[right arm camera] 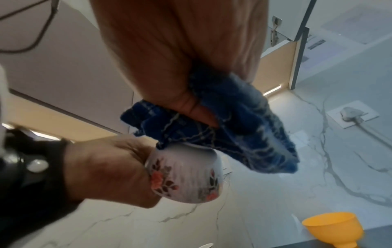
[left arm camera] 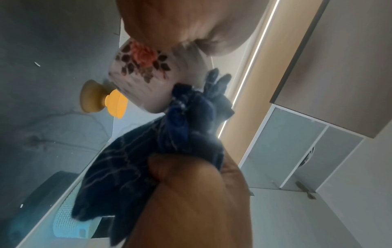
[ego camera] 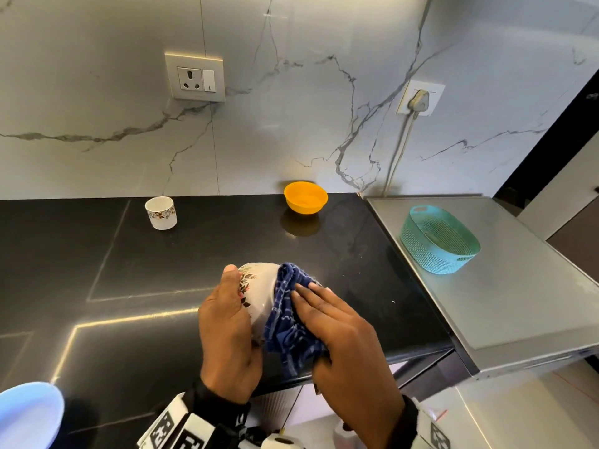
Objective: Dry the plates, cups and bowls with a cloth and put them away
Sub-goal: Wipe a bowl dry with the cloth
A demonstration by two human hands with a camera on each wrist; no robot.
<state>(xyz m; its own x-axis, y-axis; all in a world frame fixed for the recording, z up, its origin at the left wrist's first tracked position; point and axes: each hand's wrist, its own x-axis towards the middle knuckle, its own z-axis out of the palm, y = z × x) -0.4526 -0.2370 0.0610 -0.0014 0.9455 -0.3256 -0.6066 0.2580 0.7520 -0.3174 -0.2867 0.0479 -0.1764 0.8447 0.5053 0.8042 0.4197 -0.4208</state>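
A white bowl with a floral band [ego camera: 259,293] is tilted on its side above the black counter. My left hand [ego camera: 227,325] grips it by the rim side. A dark blue patterned cloth [ego camera: 288,322] is bunched against the bowl's base. My right hand [ego camera: 340,332] holds it there, fingers laid over the cloth. In the right wrist view the thumb pinches the cloth [right arm camera: 244,130] just above the bowl [right arm camera: 186,174]. The left wrist view shows the bowl [left arm camera: 144,78] with the cloth [left arm camera: 148,159] hanging below it. A white floral cup [ego camera: 161,212] stands at the back left and an orange bowl [ego camera: 305,196] at the back centre.
A teal mesh basket [ego camera: 439,244] sits on the steel surface [ego camera: 518,303] to the right of the black counter [ego camera: 129,270]. A white plate's edge [ego camera: 29,416] shows at the bottom left. A plugged-in cable [ego camera: 402,147] runs down the marble wall.
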